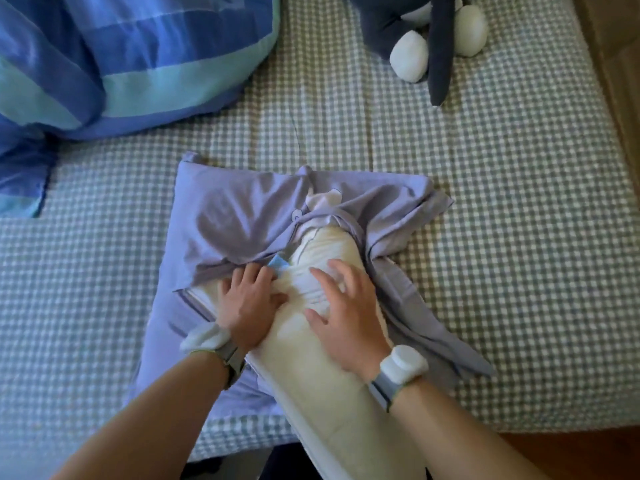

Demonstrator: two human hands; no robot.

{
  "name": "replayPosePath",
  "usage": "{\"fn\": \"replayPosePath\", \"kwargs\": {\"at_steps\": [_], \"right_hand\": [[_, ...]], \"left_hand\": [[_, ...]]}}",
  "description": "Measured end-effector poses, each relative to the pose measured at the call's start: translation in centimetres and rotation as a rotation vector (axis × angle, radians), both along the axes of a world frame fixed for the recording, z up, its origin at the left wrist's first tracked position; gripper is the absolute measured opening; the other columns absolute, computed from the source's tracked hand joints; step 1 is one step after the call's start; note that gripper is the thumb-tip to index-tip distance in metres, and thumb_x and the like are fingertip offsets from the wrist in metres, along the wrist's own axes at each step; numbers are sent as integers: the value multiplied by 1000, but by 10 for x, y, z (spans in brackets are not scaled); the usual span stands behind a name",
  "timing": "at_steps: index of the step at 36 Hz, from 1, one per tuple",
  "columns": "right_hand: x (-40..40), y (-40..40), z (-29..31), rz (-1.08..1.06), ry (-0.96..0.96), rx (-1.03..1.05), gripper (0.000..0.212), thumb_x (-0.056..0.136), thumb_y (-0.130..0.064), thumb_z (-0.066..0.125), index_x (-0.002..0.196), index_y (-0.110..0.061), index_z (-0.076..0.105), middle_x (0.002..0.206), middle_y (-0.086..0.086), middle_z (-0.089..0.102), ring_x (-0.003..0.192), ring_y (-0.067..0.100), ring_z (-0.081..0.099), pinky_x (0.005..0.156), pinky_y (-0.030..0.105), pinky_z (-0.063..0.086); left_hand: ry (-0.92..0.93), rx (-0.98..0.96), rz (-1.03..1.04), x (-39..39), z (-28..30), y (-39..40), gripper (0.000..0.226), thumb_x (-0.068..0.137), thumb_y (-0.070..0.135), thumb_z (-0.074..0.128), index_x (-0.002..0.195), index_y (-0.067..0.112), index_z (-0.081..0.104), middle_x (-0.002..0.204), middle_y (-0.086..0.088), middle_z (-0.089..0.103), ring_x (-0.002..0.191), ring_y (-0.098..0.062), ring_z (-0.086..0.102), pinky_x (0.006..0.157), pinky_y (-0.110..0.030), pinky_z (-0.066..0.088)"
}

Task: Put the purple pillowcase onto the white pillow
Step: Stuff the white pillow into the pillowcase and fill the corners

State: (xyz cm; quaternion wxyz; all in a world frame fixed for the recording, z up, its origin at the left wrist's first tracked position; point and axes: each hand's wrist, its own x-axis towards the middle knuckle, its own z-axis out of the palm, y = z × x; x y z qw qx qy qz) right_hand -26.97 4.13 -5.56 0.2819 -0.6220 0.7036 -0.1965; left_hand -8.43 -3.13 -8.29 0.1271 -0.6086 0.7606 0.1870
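The purple pillowcase (pixel 235 209) lies rumpled on the checked bed, its opening facing me. The white pillow (pixel 322 382) reaches from the bed's near edge into that opening, with its far end under the purple cloth. My left hand (pixel 249 303) rests on the pillow's left side at the pillowcase's edge, fingers bent into the fabric next to a small blue tag (pixel 278 263). My right hand (pixel 346 310) presses flat on the pillow's top with its fingers spread. Both wrists wear white bands.
A blue and teal striped duvet (pixel 114 64) is heaped at the far left of the checked bed sheet (pixel 502 185). A dark blue and white plush toy (pixel 429 32) lies at the far right. Wooden floor (pixel 561 452) shows at the right.
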Motion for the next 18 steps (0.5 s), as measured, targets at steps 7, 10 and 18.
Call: {"fn": "replayPosePath", "kwargs": {"at_steps": [7,10,18], "right_hand": [[-59,-10,-14,-26,-481,676,119,72,-61,73,154,-42,-11,162,-17,-2,149,5,3,121,30,11],[-81,-10,-16,84,-472,799,120,68,-75,71,152,-48,-10,162,-21,-3,149,5,3,122,32,13],[25,14,12,-184,-4,607,121,74,-73,61,153,-30,-19,157,13,15,132,40,42,97,45,42]], "left_hand": [[102,-172,-221,32,-5,-4,30,89,53,44,88,23,50,88,2,61,87,-30,58,77,-42,40],[103,-137,-262,39,0,-19,26,87,48,50,88,23,52,89,1,64,89,-30,61,75,-41,44],[33,-227,-36,-27,17,-45,28,86,9,56,114,13,58,107,-17,51,93,-41,55,66,-47,47]]}}
